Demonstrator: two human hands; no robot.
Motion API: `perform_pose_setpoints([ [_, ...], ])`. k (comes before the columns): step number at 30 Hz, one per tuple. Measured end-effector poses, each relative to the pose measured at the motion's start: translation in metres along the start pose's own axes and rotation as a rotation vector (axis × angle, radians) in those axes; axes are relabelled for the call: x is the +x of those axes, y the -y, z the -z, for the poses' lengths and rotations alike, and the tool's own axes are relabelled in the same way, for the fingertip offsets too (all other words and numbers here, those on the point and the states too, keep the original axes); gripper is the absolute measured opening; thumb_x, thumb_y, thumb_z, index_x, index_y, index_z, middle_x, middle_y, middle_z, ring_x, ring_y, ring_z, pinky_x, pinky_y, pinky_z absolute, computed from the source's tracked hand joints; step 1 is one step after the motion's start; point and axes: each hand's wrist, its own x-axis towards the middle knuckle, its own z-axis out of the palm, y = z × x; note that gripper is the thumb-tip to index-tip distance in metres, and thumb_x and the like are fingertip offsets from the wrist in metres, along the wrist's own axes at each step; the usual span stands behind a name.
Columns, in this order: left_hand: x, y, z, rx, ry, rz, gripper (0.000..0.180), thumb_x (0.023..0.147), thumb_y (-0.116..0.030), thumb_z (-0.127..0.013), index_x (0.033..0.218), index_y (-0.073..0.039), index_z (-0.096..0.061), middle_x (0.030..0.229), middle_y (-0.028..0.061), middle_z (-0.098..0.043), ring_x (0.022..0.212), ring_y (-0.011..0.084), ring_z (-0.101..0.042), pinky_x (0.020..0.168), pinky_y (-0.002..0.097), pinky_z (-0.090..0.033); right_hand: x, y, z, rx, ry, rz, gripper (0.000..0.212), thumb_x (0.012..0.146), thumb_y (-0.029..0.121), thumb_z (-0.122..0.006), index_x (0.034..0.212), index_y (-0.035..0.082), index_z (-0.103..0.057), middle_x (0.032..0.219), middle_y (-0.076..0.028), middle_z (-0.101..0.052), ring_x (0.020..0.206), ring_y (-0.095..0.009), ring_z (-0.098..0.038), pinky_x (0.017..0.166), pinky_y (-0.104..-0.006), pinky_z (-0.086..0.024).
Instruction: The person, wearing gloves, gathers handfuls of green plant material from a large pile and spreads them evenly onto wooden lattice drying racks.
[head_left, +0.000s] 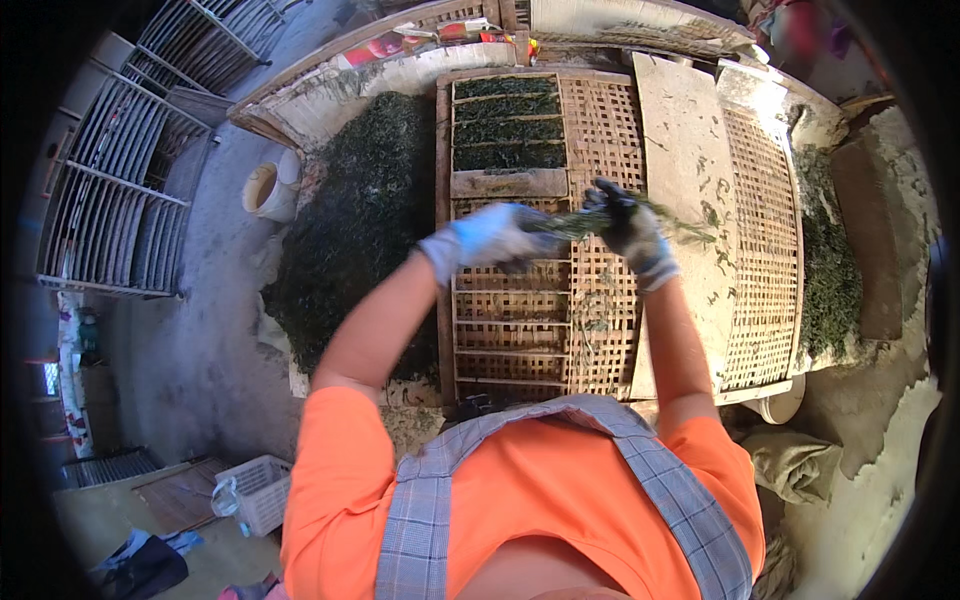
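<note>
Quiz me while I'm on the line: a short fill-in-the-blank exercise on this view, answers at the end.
1. The left hand and the right hand are both covered by ____.
2. Green strands show between the hands and reach out past the ____ hand, over the pale board.
3. The dark green heap lies to the ____ of the wooden frame.
4. Of the frame's near and far ends, the green-filled rows sit toward the ____ one.
Missing words: gloves; right; left; far.
</note>
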Motion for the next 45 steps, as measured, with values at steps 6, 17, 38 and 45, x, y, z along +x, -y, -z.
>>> perform_pose_setpoints([
  [6,-0.076,0.164,0.201,1.0,-0.602,0.317,0.043,0.087,-0.039,-0.069,0.113,-0.004,-0.065,0.096,0.0171,-0.07,0.088,0.0295,-0.066,0.081,0.0396,-0.051,0.077,-0.114,-0.06,-0.387,-0.153,-0.061,0.036,0.099,0.026,-0.05,0.126,0.004,-0.059,0.116,-0.009,-0.068,0.105,-0.025,-0.063,0.1,-0.0383,-0.046],
  [17,0.054,0.168,0.056,0.895,-1.361,0.163,0.06,0.095,-0.033,-0.048,0.149,-0.013,-0.032,0.152,0.0119,-0.034,0.137,0.0383,-0.033,0.113,0.0507,-0.028,0.074,-0.053,0.075,-1.512,-0.65,0.511,0.021,0.086,0.03,-0.069,0.091,0.01,-0.072,0.077,-0.006,-0.07,0.08,-0.023,-0.069,0.072,-0.035,-0.055],
  [38,0.046,0.172,0.064,0.886,-1.301,0.249,0.075,0.084,-0.033,-0.061,0.151,-0.018,-0.03,0.149,0.015,-0.038,0.138,0.0357,-0.033,0.113,0.0541,-0.027,0.018,-0.011,-0.026,-1.615,-0.187,0.136,0.015,0.085,0.015,-0.071,0.099,0.013,-0.073,0.094,-0.008,-0.073,0.079,-0.014,-0.068,0.073,-0.0309,-0.058],
  [45,0.039,0.163,0.063,0.862,-1.484,0.047,0.06,0.093,-0.028,-0.053,0.147,-0.01,-0.035,0.147,0.0175,-0.039,0.137,0.038,-0.033,0.111,0.0516,-0.029,0.037,0.02,-0.052,-2.306,-0.498,0.759,0.02,0.079,0.024,-0.068,0.096,0.015,-0.07,0.084,-0.014,-0.069,0.081,-0.034,-0.067,0.072,-0.045,-0.054],
])
